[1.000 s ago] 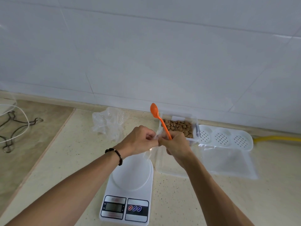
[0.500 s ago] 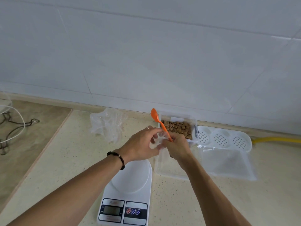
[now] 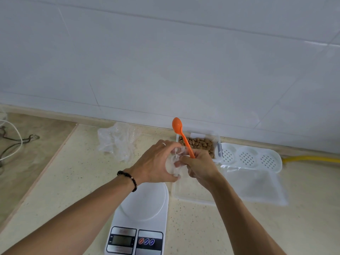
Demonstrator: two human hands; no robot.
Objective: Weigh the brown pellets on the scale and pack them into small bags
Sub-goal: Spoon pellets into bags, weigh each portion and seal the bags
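We see the counter point(image 3: 73, 181) carrying the scale point(image 3: 139, 218) at its near edge, display toward us, platform bare. A box of pellets point(image 3: 199, 143) stands at the far edge against the wall. Above the scale, the left hand point(image 3: 156, 162) grips a small clear bag point(image 3: 173, 162), fingers curled round it. The right hand point(image 3: 199, 166) pinches the bag and holds the orange spoon point(image 3: 184, 138); its long axis tilts, bowl pointing up and away toward the wall.

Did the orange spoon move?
Cannot tell: the camera shifts, and the spoon stays by the pellet box's left corner.
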